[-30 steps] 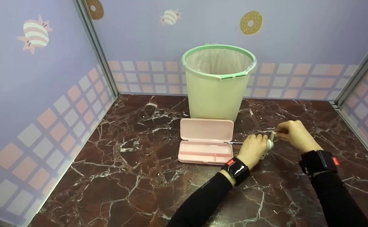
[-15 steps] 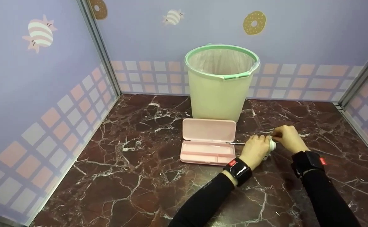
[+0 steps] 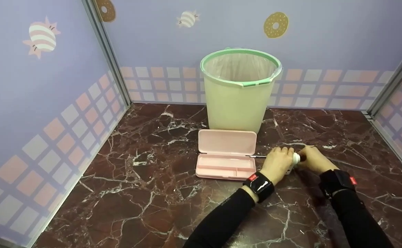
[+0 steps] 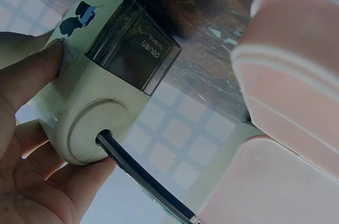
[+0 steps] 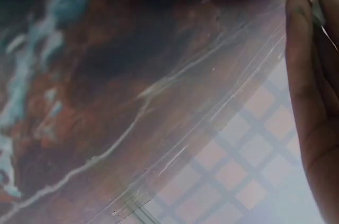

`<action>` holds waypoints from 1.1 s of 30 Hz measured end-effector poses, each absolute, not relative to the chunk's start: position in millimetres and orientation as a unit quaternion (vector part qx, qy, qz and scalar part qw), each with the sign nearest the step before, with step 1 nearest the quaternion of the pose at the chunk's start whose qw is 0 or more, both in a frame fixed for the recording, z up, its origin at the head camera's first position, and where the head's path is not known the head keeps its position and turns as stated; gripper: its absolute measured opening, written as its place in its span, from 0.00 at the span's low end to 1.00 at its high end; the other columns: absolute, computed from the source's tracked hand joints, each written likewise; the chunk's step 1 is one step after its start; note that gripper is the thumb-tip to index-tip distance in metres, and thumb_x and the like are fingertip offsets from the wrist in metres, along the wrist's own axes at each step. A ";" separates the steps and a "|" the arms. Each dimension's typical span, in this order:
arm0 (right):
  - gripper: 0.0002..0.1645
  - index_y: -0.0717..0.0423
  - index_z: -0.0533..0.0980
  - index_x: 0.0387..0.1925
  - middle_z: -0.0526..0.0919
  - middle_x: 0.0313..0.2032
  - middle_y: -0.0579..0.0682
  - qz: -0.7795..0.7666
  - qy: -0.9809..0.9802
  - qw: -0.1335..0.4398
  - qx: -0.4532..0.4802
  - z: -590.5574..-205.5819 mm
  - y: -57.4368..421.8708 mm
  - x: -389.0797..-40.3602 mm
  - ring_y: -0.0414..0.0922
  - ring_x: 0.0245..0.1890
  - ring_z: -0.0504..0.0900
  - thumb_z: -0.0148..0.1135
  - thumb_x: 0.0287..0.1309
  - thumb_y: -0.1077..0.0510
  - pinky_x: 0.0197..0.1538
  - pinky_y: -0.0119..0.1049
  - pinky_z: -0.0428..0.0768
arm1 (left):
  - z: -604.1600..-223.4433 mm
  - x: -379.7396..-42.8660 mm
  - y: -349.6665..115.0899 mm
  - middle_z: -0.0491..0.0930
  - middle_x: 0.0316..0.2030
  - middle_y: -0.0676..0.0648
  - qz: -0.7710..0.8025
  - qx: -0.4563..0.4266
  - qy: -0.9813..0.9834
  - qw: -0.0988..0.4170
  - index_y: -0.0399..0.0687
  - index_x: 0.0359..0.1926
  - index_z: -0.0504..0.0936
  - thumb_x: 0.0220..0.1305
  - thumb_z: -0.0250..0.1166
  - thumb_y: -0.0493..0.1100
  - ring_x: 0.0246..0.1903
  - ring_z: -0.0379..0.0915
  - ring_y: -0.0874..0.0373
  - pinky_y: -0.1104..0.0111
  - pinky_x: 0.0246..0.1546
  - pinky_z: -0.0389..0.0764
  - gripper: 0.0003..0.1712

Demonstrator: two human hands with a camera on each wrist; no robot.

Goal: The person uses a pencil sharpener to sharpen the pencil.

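A pale green rotary pencil sharpener (image 4: pixel 79 83) with a dark see-through shavings drawer lies in the grip of my left hand (image 3: pixel 278 162). In the left wrist view, the thumb is on one side and the fingers curl round the other. A dark pencil (image 4: pixel 140 168) sticks out of the round hole at its end. On the opposite end, right of the left hand, my right hand (image 3: pixel 313 159) has its fingers bent at the sharpener's crank, which they mostly hide. The right wrist view catches only part of the right hand (image 5: pixel 307 91) at its edge.
An open pink pencil case (image 3: pixel 226 141) with divided compartments lies left of the hands, close to the pencil's outer end. Behind it stands a lined trash bin (image 3: pixel 237 103) with a green rim. Patterned walls (image 3: pixel 146 34) enclose the marbled tabletop (image 3: pixel 146 193).
The right hand has moved left and lower round the sharpener's end, and the crank piece seen a second ago is now covered. My left hand keeps its hold, and the pencil stays in the hole.
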State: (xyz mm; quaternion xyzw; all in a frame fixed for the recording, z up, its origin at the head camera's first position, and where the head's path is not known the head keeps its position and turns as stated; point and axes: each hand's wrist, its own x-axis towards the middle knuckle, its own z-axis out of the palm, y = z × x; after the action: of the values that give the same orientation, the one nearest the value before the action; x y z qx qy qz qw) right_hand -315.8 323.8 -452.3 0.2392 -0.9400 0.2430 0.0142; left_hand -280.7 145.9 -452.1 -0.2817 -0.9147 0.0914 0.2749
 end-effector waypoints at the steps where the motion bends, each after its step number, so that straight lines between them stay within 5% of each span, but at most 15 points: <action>1: 0.06 0.63 0.82 0.21 0.84 0.20 0.50 0.249 -0.939 -0.003 0.236 -451.8 325.0 -314.3 0.38 0.21 0.72 0.73 0.42 0.67 0.27 0.31 0.73 | -451.8 -280.4 146.1 0.83 0.41 0.57 0.092 -0.281 -0.916 0.271 0.55 0.54 0.79 0.65 0.60 0.47 0.37 0.79 0.64 0.76 0.42 0.79 0.17; 8: 0.09 0.72 0.82 0.28 0.87 0.25 0.60 0.338 -0.909 -0.114 0.214 -449.8 332.8 -305.9 0.40 0.22 0.84 0.72 0.48 0.67 0.28 0.31 0.84 | -448.0 -278.8 148.1 0.82 0.45 0.58 0.101 -0.274 -0.926 0.237 0.56 0.58 0.77 0.64 0.62 0.47 0.40 0.79 0.65 0.76 0.46 0.79 0.21; 15: 0.09 0.74 0.81 0.31 0.87 0.28 0.63 0.369 -0.879 -0.189 0.236 -437.8 336.1 -297.4 0.40 0.24 0.86 0.70 0.51 0.67 0.32 0.37 0.87 | -447.3 -278.8 148.3 0.82 0.44 0.58 0.101 -0.276 -0.927 0.233 0.55 0.59 0.77 0.64 0.62 0.47 0.40 0.78 0.65 0.76 0.47 0.78 0.22; 24: 0.06 0.65 0.82 0.26 0.87 0.23 0.56 0.314 -0.894 -0.185 0.259 -417.1 336.1 -288.8 0.40 0.21 0.84 0.71 0.51 0.63 0.24 0.31 0.80 | -449.3 -279.1 147.9 0.82 0.44 0.58 0.100 -0.272 -0.927 0.236 0.56 0.58 0.78 0.65 0.60 0.47 0.39 0.78 0.65 0.76 0.45 0.78 0.21; 33: 0.07 0.67 0.82 0.27 0.87 0.26 0.60 0.320 -0.889 -0.190 0.267 -404.7 337.6 -286.2 0.38 0.21 0.84 0.70 0.53 0.64 0.26 0.33 0.82 | -447.9 -280.1 148.0 0.82 0.47 0.57 0.103 -0.275 -0.930 0.221 0.55 0.61 0.76 0.66 0.59 0.47 0.41 0.78 0.64 0.76 0.48 0.78 0.22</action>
State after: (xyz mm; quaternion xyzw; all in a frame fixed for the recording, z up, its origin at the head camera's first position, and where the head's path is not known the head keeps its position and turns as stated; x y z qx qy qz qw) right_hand -286.2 337.6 -404.7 0.2670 -0.8889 0.3200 -0.1902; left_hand -280.1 148.0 -447.9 -0.2750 -0.9300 0.1028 0.2213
